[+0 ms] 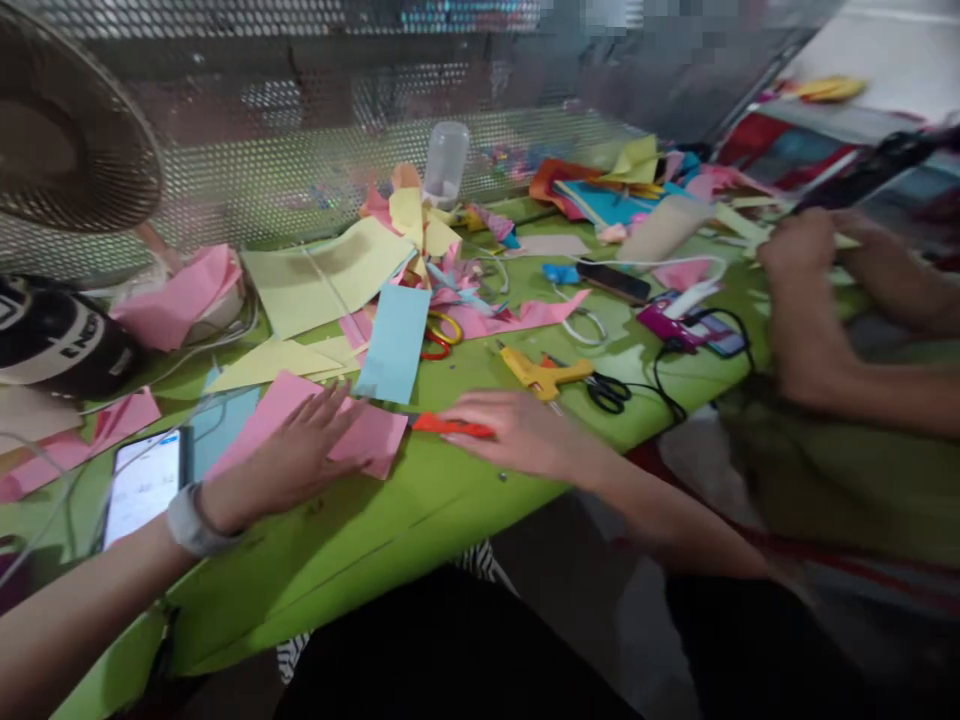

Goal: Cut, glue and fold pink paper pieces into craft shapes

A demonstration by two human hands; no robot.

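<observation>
My left hand (304,445) lies flat on a sheet of pink paper (379,440), fingers spread and pressing it to the green table. In my right hand (525,430) is an orange-red utility knife (454,426), its tip at the right edge of the pink paper. A light-blue paper strip (394,345) lies just beyond the pink sheet. More blue paper (225,425) shows from under its left side. Behind the knife hand lie a yellow glue gun (544,372) and black-handled scissors (607,392).
A phone (142,485) with a lit screen lies left of my wrist. A fan (67,130) and a black bottle (60,340) stand at the left. Paper scraps (465,285) and cables spread along the back. At right, a co-worker's hands (802,245) hold pale paper strips.
</observation>
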